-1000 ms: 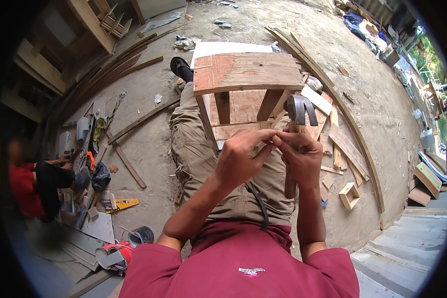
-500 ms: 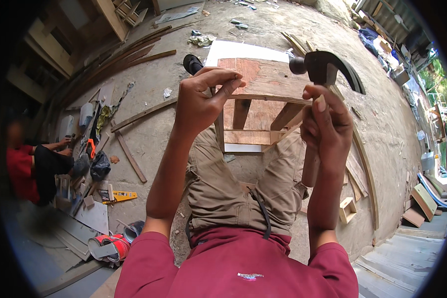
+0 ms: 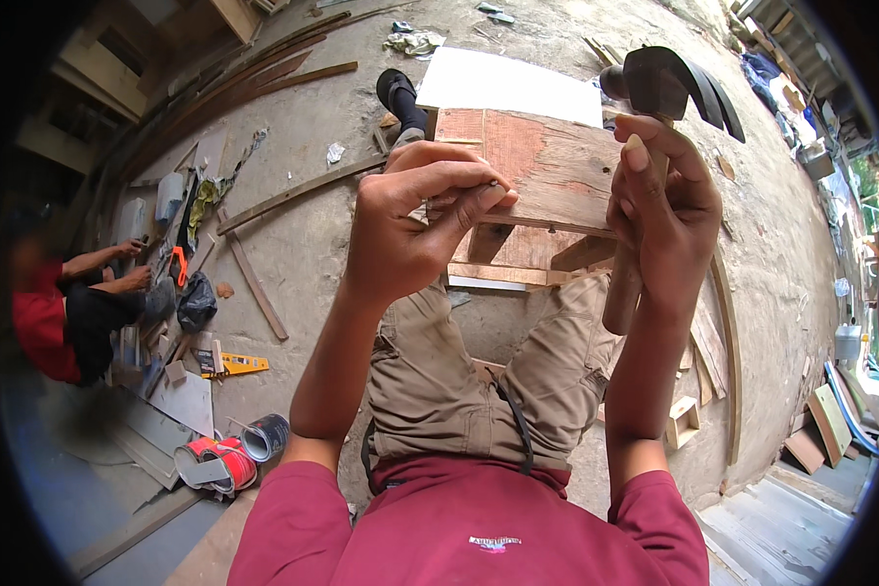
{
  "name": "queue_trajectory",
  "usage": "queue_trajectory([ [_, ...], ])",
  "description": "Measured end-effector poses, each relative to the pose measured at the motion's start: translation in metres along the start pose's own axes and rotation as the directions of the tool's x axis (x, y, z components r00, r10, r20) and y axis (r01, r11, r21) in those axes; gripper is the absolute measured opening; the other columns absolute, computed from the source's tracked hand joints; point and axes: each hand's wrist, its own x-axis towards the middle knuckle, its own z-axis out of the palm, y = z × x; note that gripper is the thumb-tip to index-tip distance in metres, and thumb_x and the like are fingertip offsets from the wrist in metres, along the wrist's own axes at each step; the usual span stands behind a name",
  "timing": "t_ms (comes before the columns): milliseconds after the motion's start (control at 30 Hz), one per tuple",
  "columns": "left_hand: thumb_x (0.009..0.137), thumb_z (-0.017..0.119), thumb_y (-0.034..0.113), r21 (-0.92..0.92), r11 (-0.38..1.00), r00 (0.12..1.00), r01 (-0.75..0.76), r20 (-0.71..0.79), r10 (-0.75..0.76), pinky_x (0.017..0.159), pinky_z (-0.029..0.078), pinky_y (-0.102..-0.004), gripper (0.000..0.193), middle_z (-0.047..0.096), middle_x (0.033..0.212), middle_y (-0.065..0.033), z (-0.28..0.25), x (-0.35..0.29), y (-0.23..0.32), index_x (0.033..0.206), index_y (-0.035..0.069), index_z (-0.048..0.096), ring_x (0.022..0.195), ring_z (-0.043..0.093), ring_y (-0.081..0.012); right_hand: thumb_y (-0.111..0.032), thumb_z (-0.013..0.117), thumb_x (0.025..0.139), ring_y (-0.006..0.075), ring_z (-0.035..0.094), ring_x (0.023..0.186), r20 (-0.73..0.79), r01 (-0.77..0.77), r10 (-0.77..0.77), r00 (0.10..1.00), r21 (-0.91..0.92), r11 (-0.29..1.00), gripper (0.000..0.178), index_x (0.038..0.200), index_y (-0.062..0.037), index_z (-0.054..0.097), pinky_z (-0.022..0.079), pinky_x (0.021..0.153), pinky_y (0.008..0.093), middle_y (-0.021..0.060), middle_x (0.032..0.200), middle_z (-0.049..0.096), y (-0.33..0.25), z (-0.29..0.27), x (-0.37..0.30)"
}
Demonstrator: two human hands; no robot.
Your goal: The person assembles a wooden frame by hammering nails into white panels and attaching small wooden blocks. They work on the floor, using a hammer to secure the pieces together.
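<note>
My right hand is wrapped round the wooden handle of a claw hammer, holding it upright with its dark head above my fingers. Finger and thumb of my left hand are pinched on what looks like a nail; only a small dark tip shows between them. This pinch is over the near edge of a wooden box-like frame, which has a worn, reddish plywood top and stands between my legs. Whether the nail touches the wood, I cannot tell. Part of the frame's left side is hidden behind my left hand.
A white board lies beyond the frame. Another person sits at the far left near an orange-handled tool and a yellow level. Paint cans stand at lower left. Wood strips and a small wooden box lie about.
My left hand has moved slightly right and down, over the frame's near edge. My right hand has shifted right with the hammer, which is raised a little. The view has shifted slightly.
</note>
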Motion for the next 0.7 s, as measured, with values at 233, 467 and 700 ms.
queue_trajectory([
  [233,0.086,0.075,-0.003,0.140,0.988,0.992,-0.063,0.121,0.046,0.077,0.058,-0.0313,0.013,0.070,0.097,-0.0119,-0.007,0.008,0.008,0.098,-0.003,0.076,0.092,0.070,-0.0191,-0.011,0.072,0.095,-0.0002,0.043,0.049,0.062,-0.013,0.012,0.998,0.022,1.000,0.019,0.111,-0.0008,0.071,0.030,0.042,0.0189,-0.0049,0.064,0.054,0.001,-0.007,0.003],
  [467,0.082,0.078,0.000,0.182,0.975,0.987,-0.130,0.118,0.110,0.072,0.054,-0.0298,0.016,0.072,0.091,-0.0078,-0.007,0.009,0.003,0.098,0.002,0.077,0.089,0.068,-0.0173,-0.009,0.069,0.097,0.0002,0.042,0.050,0.096,0.021,-0.027,0.995,0.062,0.998,0.017,0.111,0.0003,0.069,0.029,0.041,0.0186,-0.0003,0.074,0.060,0.004,-0.006,0.004],
  [700,0.082,0.077,0.000,0.209,0.966,0.989,-0.149,0.055,0.140,0.078,0.052,-0.0316,0.013,0.073,0.092,-0.0062,-0.001,0.004,0.001,0.095,0.002,0.076,0.089,0.067,-0.0176,-0.008,0.054,0.103,0.0031,0.046,0.054,0.185,0.058,-0.065,0.981,0.043,0.997,0.030,0.129,-0.0066,0.040,0.033,0.041,0.0166,0.0197,0.108,0.067,-0.011,-0.004,0.001],
])
